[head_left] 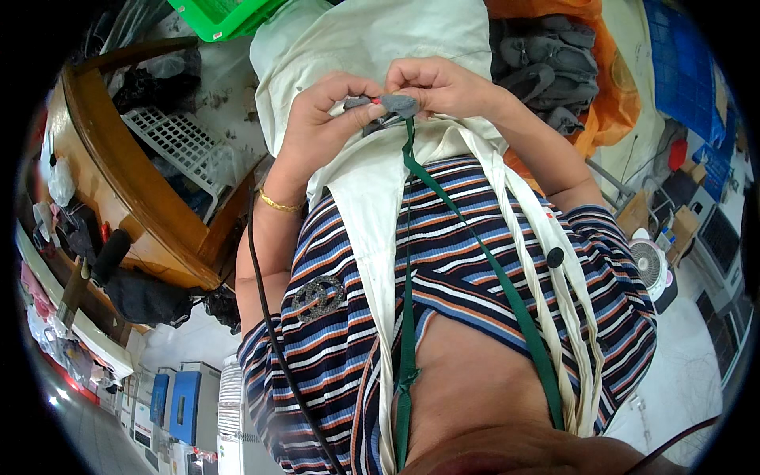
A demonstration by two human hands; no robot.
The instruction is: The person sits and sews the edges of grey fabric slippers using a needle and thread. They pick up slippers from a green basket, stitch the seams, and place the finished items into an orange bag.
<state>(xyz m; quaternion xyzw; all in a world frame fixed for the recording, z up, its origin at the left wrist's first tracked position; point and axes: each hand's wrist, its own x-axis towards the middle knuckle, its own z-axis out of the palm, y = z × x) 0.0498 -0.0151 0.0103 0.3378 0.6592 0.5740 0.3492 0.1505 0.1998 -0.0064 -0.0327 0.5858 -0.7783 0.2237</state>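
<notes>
Above the cream apron [364, 36] on my lap, both hands meet at a small grey fabric piece [401, 105] with a bit of red at its middle. My left hand [331, 112] pinches its left end between thumb and fingers. My right hand [443, 85] is closed on its right end, the fingertips curled and partly hidden. A green ribbon [459, 207] looped round my neck runs down to just beneath the piece; what hangs at its end is hidden.
On the right, an orange bag [621, 87] holds a heap of grey fabric pieces [550, 67]. A curved wooden table edge [131, 182] stands at the left, beside a white plastic grid basket [176, 146]. A green bin [218, 17] lies beyond my lap. A small fan [649, 263] sits at the right.
</notes>
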